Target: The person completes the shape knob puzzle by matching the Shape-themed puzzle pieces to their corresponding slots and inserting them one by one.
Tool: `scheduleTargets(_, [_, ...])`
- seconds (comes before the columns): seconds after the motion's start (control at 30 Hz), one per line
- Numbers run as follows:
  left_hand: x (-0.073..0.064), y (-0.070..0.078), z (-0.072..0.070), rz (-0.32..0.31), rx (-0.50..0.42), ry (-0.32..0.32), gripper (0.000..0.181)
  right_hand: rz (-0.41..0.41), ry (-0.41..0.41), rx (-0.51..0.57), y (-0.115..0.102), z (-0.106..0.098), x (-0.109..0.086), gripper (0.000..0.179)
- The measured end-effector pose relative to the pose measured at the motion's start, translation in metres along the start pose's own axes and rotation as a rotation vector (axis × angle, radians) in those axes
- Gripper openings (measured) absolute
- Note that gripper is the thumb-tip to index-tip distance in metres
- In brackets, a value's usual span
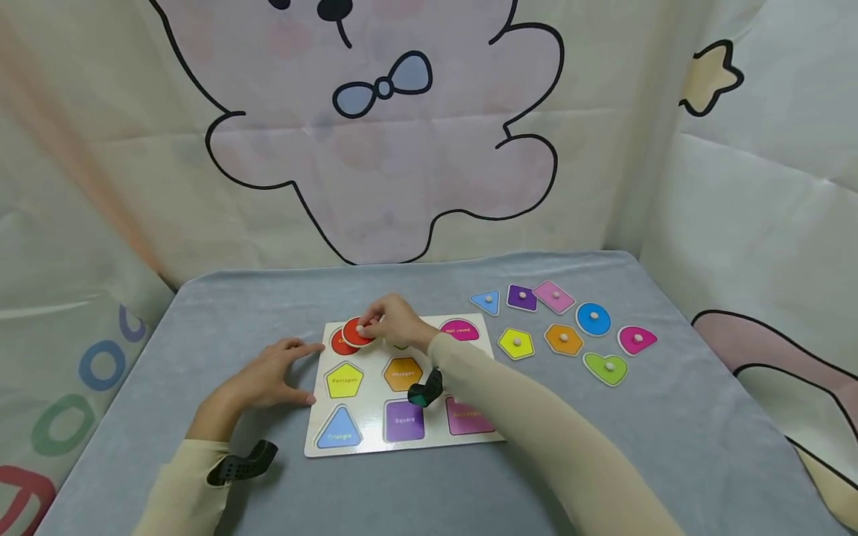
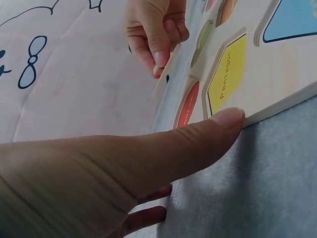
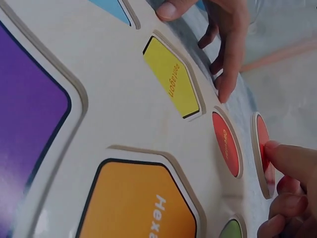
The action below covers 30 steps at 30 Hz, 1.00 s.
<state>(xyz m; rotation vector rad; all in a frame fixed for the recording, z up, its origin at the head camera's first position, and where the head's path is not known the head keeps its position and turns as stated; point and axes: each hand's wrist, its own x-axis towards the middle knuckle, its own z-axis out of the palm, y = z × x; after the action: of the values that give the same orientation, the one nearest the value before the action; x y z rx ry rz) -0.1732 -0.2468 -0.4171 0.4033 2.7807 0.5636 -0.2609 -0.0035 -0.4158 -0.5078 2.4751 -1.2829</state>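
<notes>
My right hand (image 1: pixel 398 321) pinches a red round puzzle piece (image 1: pixel 353 335) between thumb and fingers. This piece is held over the top left corner of a wooden shape puzzle board (image 1: pixel 372 428). In the right wrist view, the red piece (image 3: pixel 263 130) is tilted on edge, apart from the red circle recess (image 3: pixel 226 144) in the board. My left hand (image 1: pixel 268 374) is spread at the board's left edge, its thumb (image 2: pixel 229 118) touching that edge beside the yellow pentagon recess (image 2: pixel 230 72).
Several loose knobbed pieces lie right of the board, among them a blue triangle (image 1: pixel 487 302), a yellow pentagon (image 1: pixel 515 348), an orange hexagon (image 1: pixel 564 342) and a green heart (image 1: pixel 606 372). A grey-blue cloth (image 1: pixel 268 298) covers the table. Printed curtains (image 1: pixel 603 149) stand behind and beside it.
</notes>
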Motion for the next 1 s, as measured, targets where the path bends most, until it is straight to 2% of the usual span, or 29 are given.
scheduleTargets(0.23, [0.001,-0.001,0.000,-0.010,0.008,-0.009,0.092,0.020,-0.004,0.006,0.002,0.010,0.004,0.008])
scheduleTargets(0.5, [-0.001,0.001,0.001,0.005,0.002,0.005,0.091,-0.013,-0.025,0.026,-0.002,0.019,0.007,0.008])
scheduleTargets(0.73, [-0.005,-0.003,-0.005,0.050,0.005,0.046,0.090,0.009,-0.035,0.017,-0.009,0.023,0.011,0.008])
scheduleTargets(1.0, [-0.005,-0.004,-0.002,0.033,0.011,0.018,0.090,0.071,-0.008,-0.035,-0.008,0.033,0.011,0.009])
